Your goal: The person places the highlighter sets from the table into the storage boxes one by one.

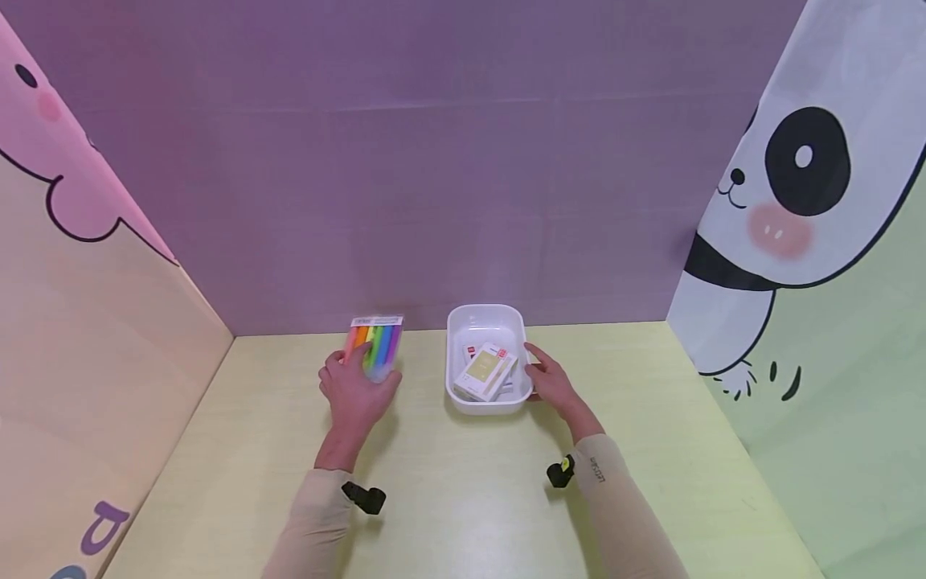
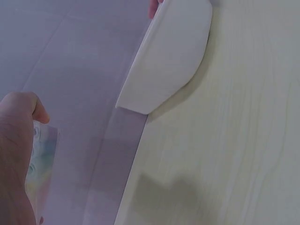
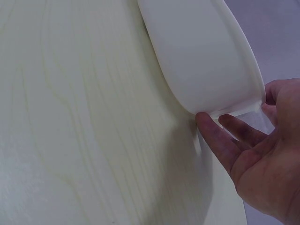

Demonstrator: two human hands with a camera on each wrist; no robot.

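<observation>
My left hand [image 1: 358, 392] grips a clear pack of coloured pens [image 1: 385, 344] by its sides, with a white label strip along its top. In the left wrist view, the see-through end of the pack [image 2: 43, 150] shows below the thumb. My right hand [image 1: 553, 382] holds the right side of a white plastic bin [image 1: 486, 408], fingertips at its rim and lower edge. Inside the bin lies a small white box with a gold panel [image 1: 486, 368], on top of other white packaging that it partly hides. The right wrist view shows the bin's smooth outer wall [image 3: 201, 56].
The pale wood-grain table [image 1: 463, 498] meets a purple backdrop [image 1: 448, 177] just behind the bin and the pack. Side panels with cartoon figures, a panda [image 1: 767, 201] on the right and a pink one [image 1: 72, 161] on the left, close in the table.
</observation>
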